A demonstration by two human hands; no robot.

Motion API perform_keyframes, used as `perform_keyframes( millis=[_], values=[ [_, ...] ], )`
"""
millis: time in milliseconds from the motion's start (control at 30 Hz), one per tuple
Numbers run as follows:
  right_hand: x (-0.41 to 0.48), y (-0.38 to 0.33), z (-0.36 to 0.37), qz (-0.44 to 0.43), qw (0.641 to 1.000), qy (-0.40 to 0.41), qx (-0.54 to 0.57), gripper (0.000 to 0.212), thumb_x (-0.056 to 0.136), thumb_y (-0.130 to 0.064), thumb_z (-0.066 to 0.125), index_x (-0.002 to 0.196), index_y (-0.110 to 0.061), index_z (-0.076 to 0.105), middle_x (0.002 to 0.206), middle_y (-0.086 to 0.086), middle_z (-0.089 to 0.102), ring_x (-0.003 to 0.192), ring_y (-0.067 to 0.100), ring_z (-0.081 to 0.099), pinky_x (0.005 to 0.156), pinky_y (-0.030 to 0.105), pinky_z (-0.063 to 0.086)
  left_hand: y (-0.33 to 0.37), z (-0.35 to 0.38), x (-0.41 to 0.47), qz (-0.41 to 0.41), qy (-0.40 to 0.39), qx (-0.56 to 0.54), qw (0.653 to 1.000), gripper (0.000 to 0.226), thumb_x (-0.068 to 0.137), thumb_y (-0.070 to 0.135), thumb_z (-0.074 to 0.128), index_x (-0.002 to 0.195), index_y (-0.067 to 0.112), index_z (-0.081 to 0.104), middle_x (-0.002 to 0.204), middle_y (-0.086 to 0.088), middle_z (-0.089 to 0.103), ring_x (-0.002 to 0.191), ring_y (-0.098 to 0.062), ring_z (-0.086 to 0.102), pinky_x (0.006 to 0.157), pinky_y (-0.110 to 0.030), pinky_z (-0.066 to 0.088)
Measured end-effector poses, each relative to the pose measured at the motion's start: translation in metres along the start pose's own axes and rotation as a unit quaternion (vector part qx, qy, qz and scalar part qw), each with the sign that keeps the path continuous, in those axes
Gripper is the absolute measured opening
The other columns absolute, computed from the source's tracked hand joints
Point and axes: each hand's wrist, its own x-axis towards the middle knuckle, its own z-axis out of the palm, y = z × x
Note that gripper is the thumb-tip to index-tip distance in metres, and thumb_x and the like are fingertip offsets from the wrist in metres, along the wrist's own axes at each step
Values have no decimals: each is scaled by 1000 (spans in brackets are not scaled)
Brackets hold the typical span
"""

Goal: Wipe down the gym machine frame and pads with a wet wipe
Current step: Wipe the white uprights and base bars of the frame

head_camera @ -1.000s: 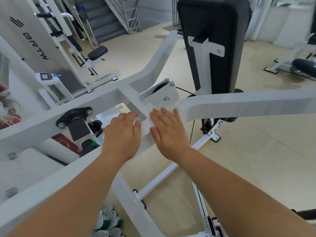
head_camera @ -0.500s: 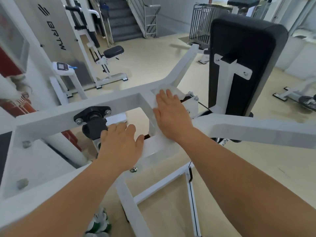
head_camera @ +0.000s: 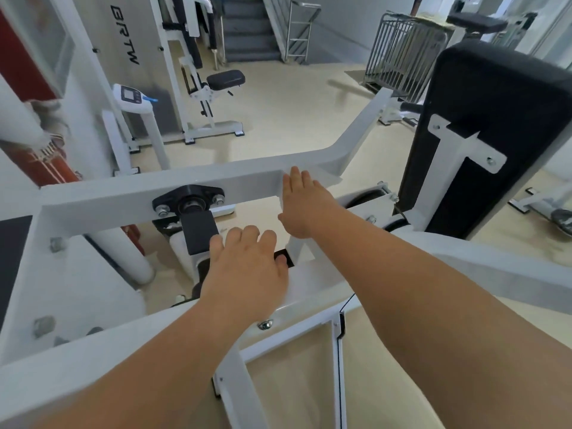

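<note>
The white machine frame (head_camera: 102, 198) stretches across the view, with a black bearing block (head_camera: 188, 202) bolted on its far bar. My right hand (head_camera: 305, 207) lies flat, fingers straight, and presses a white wet wipe (head_camera: 328, 178) onto the far bar where it bends away. Only the wipe's edge shows past the fingertips. My left hand (head_camera: 244, 269) rests on the near bar, its fingers bent over the far edge, fingertips hidden. The black back pad (head_camera: 501, 125) stands upright at the right on a white bracket.
Another white machine with a small black seat (head_camera: 225, 78) stands at the back left, beside a white console (head_camera: 131, 99). A staircase (head_camera: 247, 29) and a metal rack (head_camera: 399, 54) are farther back. A red and white pillar (head_camera: 46, 168) is at the left. Beige floor lies beneath.
My right hand has slid the wipe away from me, from the near junction up to the far bar's bend. My left hand has stayed on the near bar. My head has lifted.
</note>
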Motion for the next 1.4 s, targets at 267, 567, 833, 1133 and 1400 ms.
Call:
perform_keyframes(
  millis=[267, 567, 833, 1133, 1400],
  values=[
    [-8, 14, 0, -12, 998, 2, -60, 78, 104, -23, 36, 159, -5, -17, 167, 22, -16, 156, 37, -2, 126, 46, 13, -1, -5, -1, 5, -24, -18, 1000, 50, 92, 48, 15, 124, 29, 49, 125, 5, 49, 120, -22, 41, 105, -44, 28],
    [7, 25, -8, -168, 967, -6, -191, 63, 104, -20, 27, 161, 0, 7, 170, 14, -9, 156, 33, -15, 127, 45, -1, 1, -10, 0, -4, -36, -26, 999, 42, 101, 46, 26, 130, 26, 47, 127, 1, 48, 120, -24, 40, 108, -45, 26],
    [10, 35, -29, -266, 916, -55, -295, 69, 105, -57, 25, 161, -16, 25, 171, -3, 8, 157, 19, -11, 127, 44, -6, -2, -7, -2, 0, -25, -41, 999, 39, 101, 43, 26, 126, 21, 46, 123, -6, 47, 116, -29, 39, 109, -51, 23],
    [-3, 35, -41, -350, 840, -137, -391, 54, 110, -43, 18, 161, -28, 27, 169, -8, 19, 157, 15, 6, 125, 44, -8, -2, -5, -1, 10, -15, -65, 998, 37, 99, 37, 29, 126, 17, 47, 126, -11, 47, 119, -33, 38, 111, -56, 15],
    [36, 25, -40, -277, 863, -51, -419, 56, 107, -46, 23, 160, -27, 27, 170, 0, 13, 158, 22, -1, 125, 48, -2, -2, -9, -2, 5, -23, -76, 997, 38, 99, 38, 30, 124, 17, 49, 123, -11, 49, 118, -33, 39, 112, -55, 15]
  ],
)
